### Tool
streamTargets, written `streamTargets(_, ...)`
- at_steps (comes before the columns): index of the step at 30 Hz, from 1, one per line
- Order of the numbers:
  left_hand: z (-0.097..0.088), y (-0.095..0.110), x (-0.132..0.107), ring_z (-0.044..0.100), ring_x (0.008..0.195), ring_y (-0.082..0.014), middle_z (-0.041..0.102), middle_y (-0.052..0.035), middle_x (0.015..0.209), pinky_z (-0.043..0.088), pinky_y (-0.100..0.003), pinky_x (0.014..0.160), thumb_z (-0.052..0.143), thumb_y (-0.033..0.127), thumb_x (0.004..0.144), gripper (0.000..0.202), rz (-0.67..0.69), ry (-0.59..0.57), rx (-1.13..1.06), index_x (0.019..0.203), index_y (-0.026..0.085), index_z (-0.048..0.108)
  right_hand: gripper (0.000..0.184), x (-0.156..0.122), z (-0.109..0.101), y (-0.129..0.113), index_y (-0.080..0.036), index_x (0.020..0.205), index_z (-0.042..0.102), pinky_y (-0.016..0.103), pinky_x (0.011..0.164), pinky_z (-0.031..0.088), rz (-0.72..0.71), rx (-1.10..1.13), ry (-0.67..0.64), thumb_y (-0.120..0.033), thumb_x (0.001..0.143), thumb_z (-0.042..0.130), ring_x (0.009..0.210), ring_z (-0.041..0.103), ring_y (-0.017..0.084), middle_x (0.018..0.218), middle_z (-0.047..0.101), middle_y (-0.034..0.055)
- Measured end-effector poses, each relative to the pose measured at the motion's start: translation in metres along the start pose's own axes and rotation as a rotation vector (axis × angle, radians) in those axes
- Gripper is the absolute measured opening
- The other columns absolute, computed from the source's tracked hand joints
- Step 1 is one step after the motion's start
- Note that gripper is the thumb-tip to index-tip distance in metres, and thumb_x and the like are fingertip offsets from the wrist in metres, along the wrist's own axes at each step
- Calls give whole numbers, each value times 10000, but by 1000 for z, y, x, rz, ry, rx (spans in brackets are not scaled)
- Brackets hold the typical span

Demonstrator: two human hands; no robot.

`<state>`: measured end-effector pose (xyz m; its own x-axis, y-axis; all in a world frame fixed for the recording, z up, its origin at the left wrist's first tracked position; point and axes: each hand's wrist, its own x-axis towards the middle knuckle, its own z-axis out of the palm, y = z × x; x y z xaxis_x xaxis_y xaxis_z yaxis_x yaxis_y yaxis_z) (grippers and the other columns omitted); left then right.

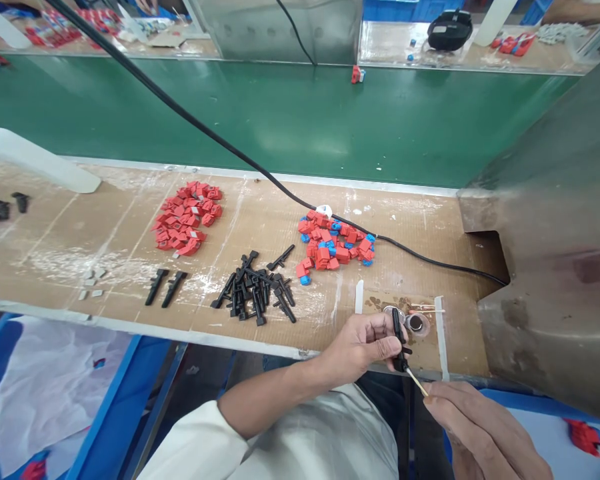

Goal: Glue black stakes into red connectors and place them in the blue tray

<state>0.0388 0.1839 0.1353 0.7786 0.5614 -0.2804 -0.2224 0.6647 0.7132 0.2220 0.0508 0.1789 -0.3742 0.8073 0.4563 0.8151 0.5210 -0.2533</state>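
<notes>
My left hand [355, 348] is closed around a black toy gun [398, 333], holding it upright near the table's front edge. Between the fingers of my right hand [480, 423] is a thin cotton swab [418, 383], its tip touching the lower end of the toy gun. Just behind my left hand stands a small round pot [416, 325] with dark contents, partly covered by the hand. More swabs [427, 309] lie beside the pot. To the left is a pile of similar black toy guns [255, 290], with two others [165, 288] set apart.
Red-and-blue toy pieces [330, 243] and red pieces [187, 217] are heaped on the cardboard-covered table [260, 213]. A black cable [220, 140] crosses above. A metal housing [555, 253] bounds the right side; a green conveyor belt [280, 113] runs behind. Blue bins [110, 407] stand below.
</notes>
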Motion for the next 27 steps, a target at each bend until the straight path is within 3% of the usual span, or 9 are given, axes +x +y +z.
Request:
streamTargets(4,-1,4,-4,564,609,-102,591,-23,749,478,-224,588,799,628,742,538,51,-40,126,800,130,605,287,12,-1,-1,-142,1130,671,252,885,604,12,36,7,2,955,494,924,744,170,988,763,78)
streamTargets(8,2,5,-11,577,665,-119,623,-49,794,492,-241,644,763,581,808,473,149,-21,136,847,130,628,212,24,0,-7,-203,1076,615,173,628,584,253,147,71,-97,1025,439,708,725,116,792,725,13)
streamTargets(10,4,2,-12,575,672,-129,627,-51,785,494,-245,640,765,589,800,479,165,14,106,863,133,634,207,27,3,-11,-215,1074,597,169,584,570,311,175,82,-126,1043,412,662,712,108,744,705,-4)
streamTargets(16,4,-3,-14,576,694,-145,615,-48,788,495,-262,667,725,615,821,485,181,84,189,862,140,635,233,25,9,-17,-170,1076,637,249,749,623,79,-17,128,-14,957,511,830,757,169,887,770,55)
streamTargets(20,2,0,-18,598,750,-164,642,-72,827,490,-278,723,661,585,888,444,246,51,339,865,142,654,196,25,9,-14,-198,1075,614,211,645,607,199,37,118,-72,1000,484,730,744,142,807,752,24)
streamTargets(23,0,-1,-16,583,712,-152,634,-59,789,491,-264,675,727,610,823,476,180,69,190,861,143,645,201,24,12,-13,-201,1087,601,207,636,605,230,86,120,-79,1013,460,729,741,136,805,747,21)
streamTargets(27,-2,-5,-12,586,667,-142,634,-42,741,500,-254,639,806,621,732,523,120,117,56,846,135,648,290,21,16,-14,-161,1090,650,273,795,634,45,54,128,35,924,516,895,756,181,930,767,64)
